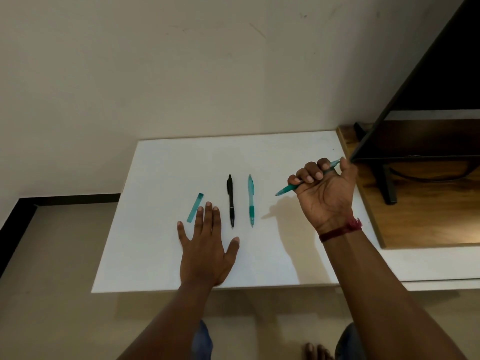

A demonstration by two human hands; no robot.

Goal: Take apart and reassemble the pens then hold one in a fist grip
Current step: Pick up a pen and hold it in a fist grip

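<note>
Held pen [287,189] is in the right hand [324,189], fingers [309,175] curled round it, near the bench's [155,242] right edge, its middle hidden. Left hand [205,253] lies flat, fingers wide, by the front edge. Black pen [230,201], teal pen [251,201] and cap [195,207] lie mid-bench.

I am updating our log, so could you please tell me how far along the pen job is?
Looks done: the black pen and a teal pen lie seemingly whole, side by side on the white table. In hand: the right hand holds a second teal pen in a fist, fingers curled round it; the left hand rests flat. Perhaps left: a loose teal piece lies unattached beside that hand.
</note>
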